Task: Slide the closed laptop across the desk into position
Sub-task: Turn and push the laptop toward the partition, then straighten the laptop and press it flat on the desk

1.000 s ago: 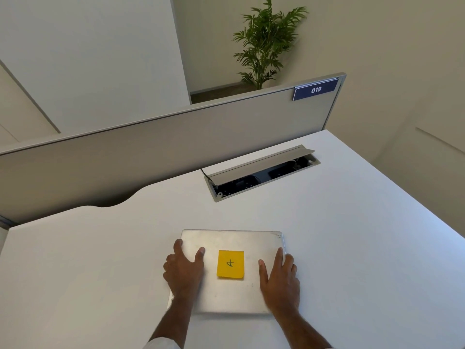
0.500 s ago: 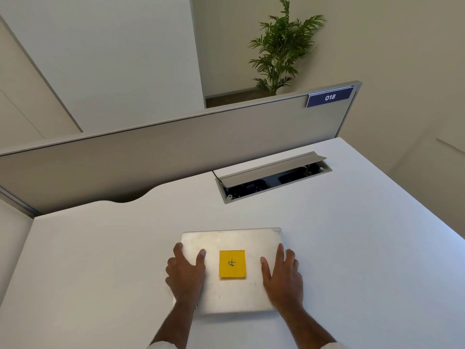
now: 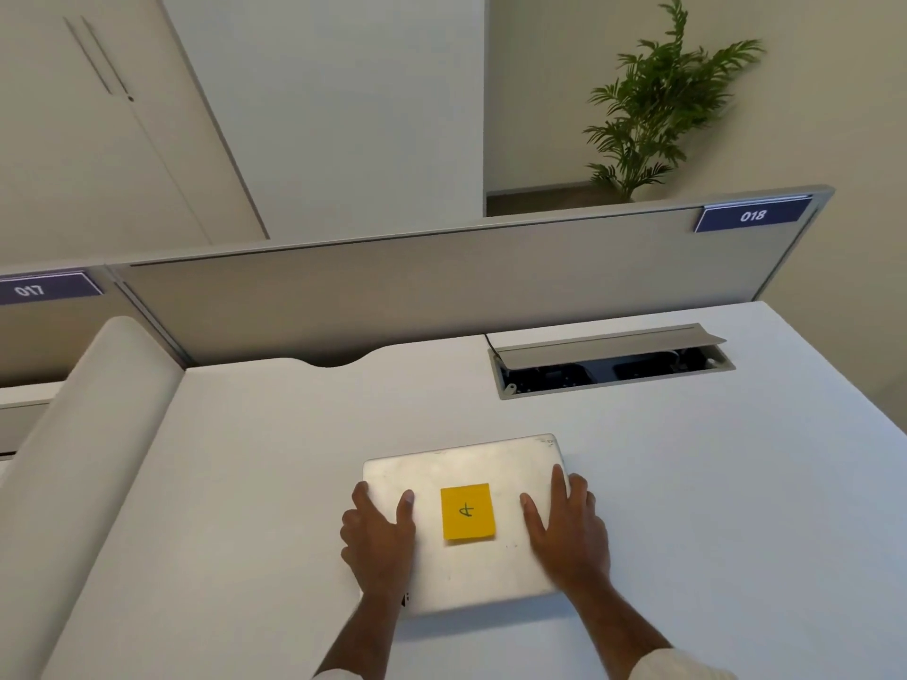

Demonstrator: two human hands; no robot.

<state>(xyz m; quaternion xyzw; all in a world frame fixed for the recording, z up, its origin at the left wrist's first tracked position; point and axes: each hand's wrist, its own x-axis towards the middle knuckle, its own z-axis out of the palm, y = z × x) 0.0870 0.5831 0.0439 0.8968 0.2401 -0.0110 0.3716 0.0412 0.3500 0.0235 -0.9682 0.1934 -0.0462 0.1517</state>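
A closed silver laptop [image 3: 466, 463] lies flat on the white desk [image 3: 711, 507], a little in front of me. A yellow sticky note [image 3: 466, 511] marked with a letter sits in the middle of its lid. My left hand [image 3: 379, 537] grips the laptop's left edge, thumb on the lid and fingers curled over the side. My right hand [image 3: 564, 532] presses flat on the lid's right part, fingers spread toward the far right corner.
An open cable hatch [image 3: 608, 365] with its flap raised is sunk into the desk beyond the laptop. A grey partition [image 3: 441, 287] with label 018 [image 3: 752, 216] closes the far edge. A rounded white divider [image 3: 88, 458] bounds the left side. A potted plant [image 3: 657, 100] stands behind.
The view has swung left, showing the left divider and label 017. The laptop with both hands on it has turned slightly, its right far corner now further away.
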